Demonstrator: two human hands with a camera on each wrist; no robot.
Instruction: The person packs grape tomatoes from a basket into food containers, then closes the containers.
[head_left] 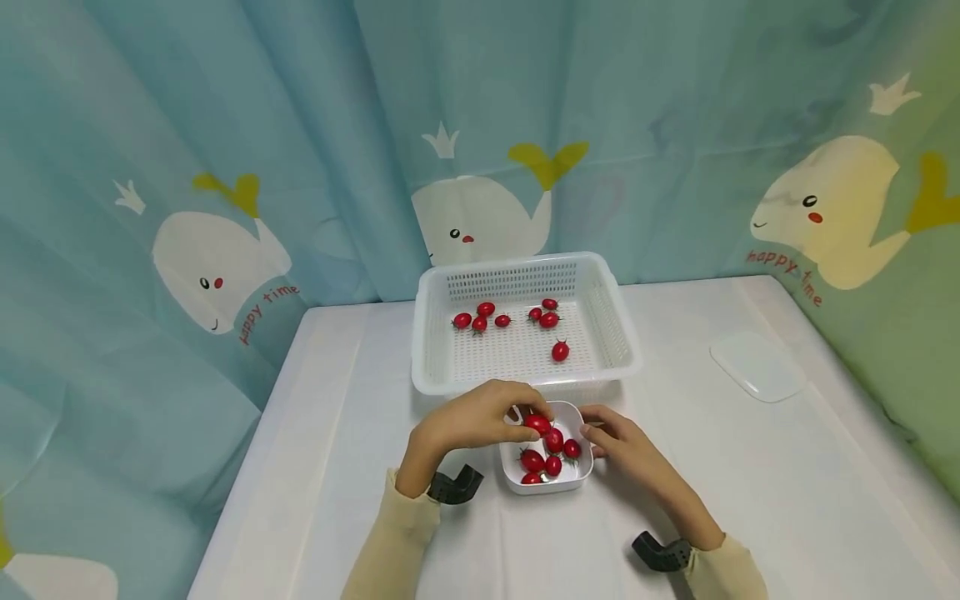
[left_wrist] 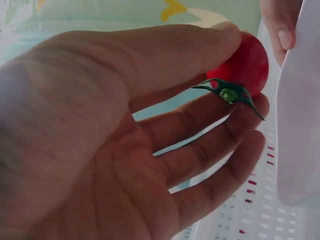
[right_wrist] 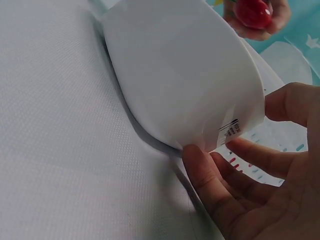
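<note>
My left hand pinches a red cherry tomato between thumb and fingertips, its green stem end toward the palm in the left wrist view. That hand is over the left rear part of a small white square container. Several cherry tomatoes lie inside the container. At its right side, my right hand holds the wall, thumb near the rim and fingers round the outside. The right wrist view shows the container's smooth outer wall and a small printed label.
Behind the container stands a white perforated basket with several cherry tomatoes in it. A clear lid lies on the white table at the right. A whale-print curtain hangs beyond the table.
</note>
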